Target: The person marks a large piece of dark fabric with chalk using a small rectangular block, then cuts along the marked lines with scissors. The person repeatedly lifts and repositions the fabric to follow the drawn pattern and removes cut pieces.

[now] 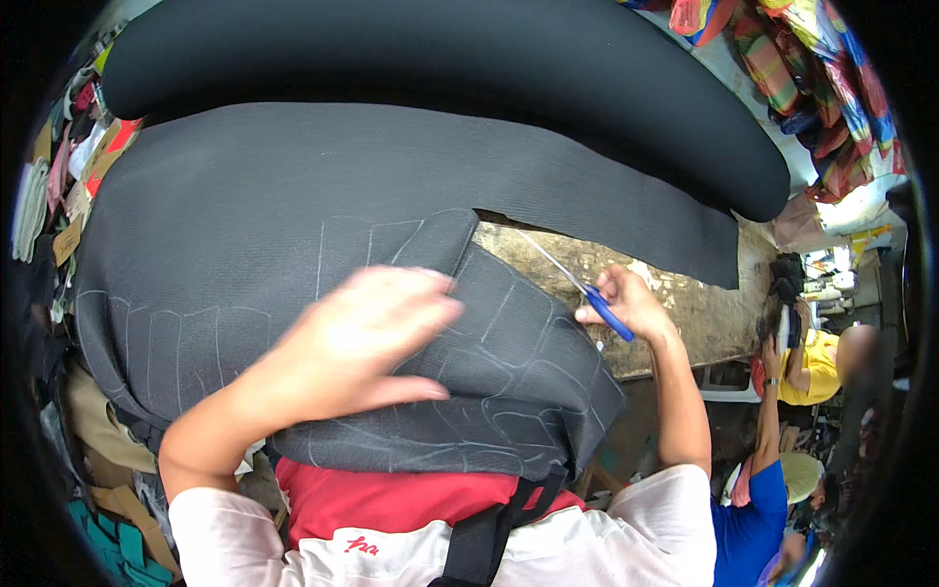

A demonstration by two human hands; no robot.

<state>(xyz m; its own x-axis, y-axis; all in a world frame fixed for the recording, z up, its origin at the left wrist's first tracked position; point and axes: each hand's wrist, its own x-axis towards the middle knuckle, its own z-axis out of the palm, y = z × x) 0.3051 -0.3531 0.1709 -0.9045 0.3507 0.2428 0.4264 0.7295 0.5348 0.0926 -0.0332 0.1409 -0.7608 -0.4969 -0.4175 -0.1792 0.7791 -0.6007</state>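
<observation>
My right hand (638,301) grips a pair of scissors (608,315) by its blue handles. Its slim blades point up and left, toward the corner of a cut in the dark grey fabric (264,176). White chalk outlines run over the near part of this fabric. My left hand (367,338), smeared by motion, hovers over or rests on the marked cloth with its fingers apart, holding nothing. Beside it a flap of the fabric (445,240) is folded up. The near edge of the cloth drapes down against my body.
A thick black roll (440,59) lies along the far side. Worn wooden tabletop (675,293) shows through the cut. Two people, in a yellow shirt (814,367) and a blue shirt (753,528), are at the right. Cloth and cardboard (137,519) pile up at the left.
</observation>
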